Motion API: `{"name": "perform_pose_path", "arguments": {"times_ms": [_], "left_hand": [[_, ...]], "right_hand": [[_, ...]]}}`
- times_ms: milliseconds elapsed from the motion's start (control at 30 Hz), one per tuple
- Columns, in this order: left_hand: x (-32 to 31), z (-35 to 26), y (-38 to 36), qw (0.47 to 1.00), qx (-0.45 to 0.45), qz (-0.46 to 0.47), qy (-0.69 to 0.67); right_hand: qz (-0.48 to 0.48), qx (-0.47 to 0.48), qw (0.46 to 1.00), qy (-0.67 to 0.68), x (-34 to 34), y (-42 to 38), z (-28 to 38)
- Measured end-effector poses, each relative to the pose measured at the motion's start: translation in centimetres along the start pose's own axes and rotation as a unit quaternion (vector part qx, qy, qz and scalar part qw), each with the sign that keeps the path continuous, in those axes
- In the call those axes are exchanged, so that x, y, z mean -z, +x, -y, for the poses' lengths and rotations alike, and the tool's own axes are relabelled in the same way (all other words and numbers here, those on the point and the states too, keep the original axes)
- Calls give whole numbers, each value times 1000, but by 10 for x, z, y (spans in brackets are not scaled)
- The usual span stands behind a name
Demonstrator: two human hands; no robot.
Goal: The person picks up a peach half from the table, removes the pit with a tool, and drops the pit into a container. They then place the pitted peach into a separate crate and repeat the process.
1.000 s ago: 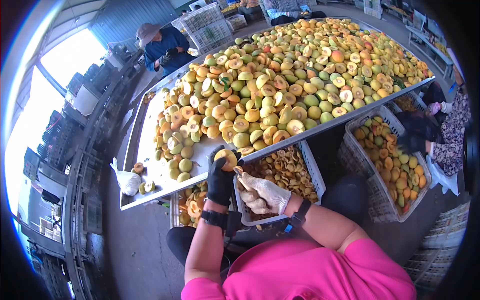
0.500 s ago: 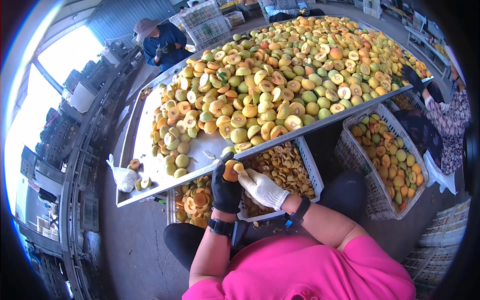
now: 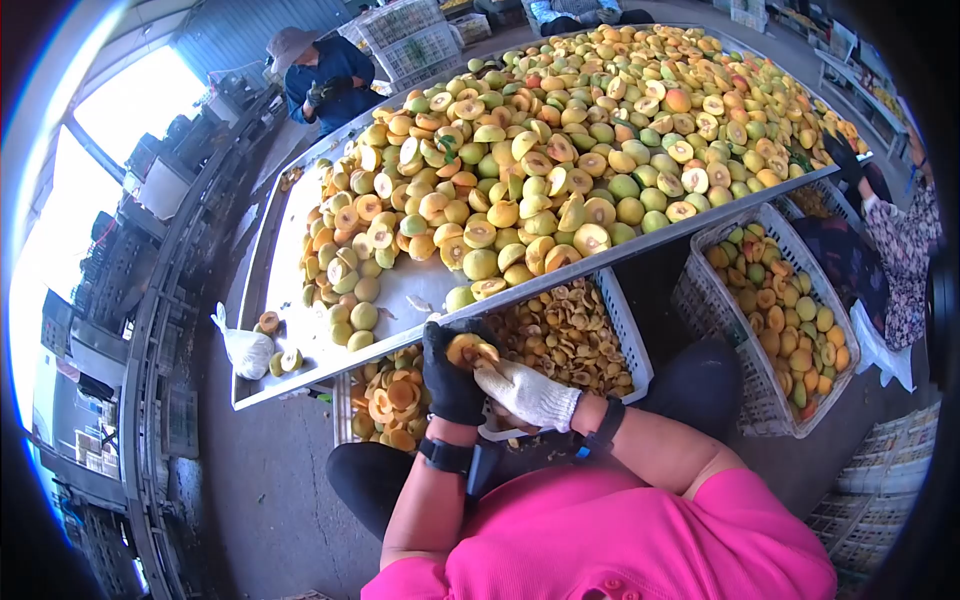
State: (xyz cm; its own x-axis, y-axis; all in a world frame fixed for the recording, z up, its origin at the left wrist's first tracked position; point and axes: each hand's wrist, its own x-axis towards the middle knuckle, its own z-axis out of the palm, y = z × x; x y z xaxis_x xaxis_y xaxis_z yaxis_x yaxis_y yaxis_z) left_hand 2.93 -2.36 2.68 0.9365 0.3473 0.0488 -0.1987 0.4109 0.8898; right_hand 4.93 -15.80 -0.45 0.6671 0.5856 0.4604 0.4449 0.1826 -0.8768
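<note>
My left hand [image 3: 452, 375], in a black glove, is closed round a peach half [image 3: 468, 350] with its brownish cut face showing. My right hand [image 3: 528, 392], in a white knitted glove, presses its closed fingertips against the fruit's right side. Whatever those fingers pinch is hidden. Both hands are just off the near edge of a metal table [image 3: 400, 295] heaped with whole and halved peaches [image 3: 480, 233]. Below them stands a white crate [image 3: 632, 340] of thin fruit pieces [image 3: 570, 335]. Left of it, another crate holds orange fruit halves [image 3: 400, 395].
A tall crate [image 3: 735, 395] of peaches stands on the right by my knee. A tied white plastic bag [image 3: 245, 350] and a few fruit pieces lie at the table's left corner. Co-workers sit at the far left [image 3: 325, 85] and right [image 3: 890, 240]. Stacked crates [image 3: 405, 40] stand behind.
The peach half has turned in my left hand, so its cut face shows more. My right fingertips have shifted slightly down and right along it.
</note>
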Motion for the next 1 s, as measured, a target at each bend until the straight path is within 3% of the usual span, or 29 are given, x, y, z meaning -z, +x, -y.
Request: {"name": "perform_pose_path", "arguments": {"times_ms": [33,67,100,167,233,300,367,467,567,600,700,733,800,867,933,1000], "left_hand": [[-5,-10,0,988,99,7,-118],[-16,-17,-3,984,98,-72,-134],[-14,-14,-4,995,43,-90,-23],[-7,-6,-5,971,-67,-120,197],[-16,-2,-7,962,-115,-129,210],[-9,-3,-7,988,-57,-89,115],[20,-5,-1,990,106,8,-91],[27,3,-1,993,74,-92,0],[6,8,-10,977,-100,-91,166],[8,5,-10,980,-69,-90,163],[7,-5,-9,978,127,-72,-151],[3,-9,-10,978,133,-77,-141],[2,-17,-17,990,-23,-22,135],[6,-19,-19,967,-52,12,250],[16,-19,-16,977,42,17,209],[25,-16,-15,980,42,59,183]], "right_hand": [[26,-64,995,72,4,4,11],[93,-230,944,216,16,5,25],[154,-383,842,346,23,8,36],[137,-383,853,327,18,7,39],[143,-389,854,313,18,7,41],[174,-406,844,305,21,7,40],[202,-411,829,320,22,6,35],[200,-387,846,306,17,6,36],[181,-408,847,289,13,5,42],[177,-424,841,286,12,5,43],[226,-459,772,378,19,3,30],[230,-463,763,388,19,2,30],[228,-460,775,369,17,1,35],[230,-463,764,387,17,-1,38],[238,-469,728,440,19,-1,39],[256,-468,681,502,19,-2,38]]}}
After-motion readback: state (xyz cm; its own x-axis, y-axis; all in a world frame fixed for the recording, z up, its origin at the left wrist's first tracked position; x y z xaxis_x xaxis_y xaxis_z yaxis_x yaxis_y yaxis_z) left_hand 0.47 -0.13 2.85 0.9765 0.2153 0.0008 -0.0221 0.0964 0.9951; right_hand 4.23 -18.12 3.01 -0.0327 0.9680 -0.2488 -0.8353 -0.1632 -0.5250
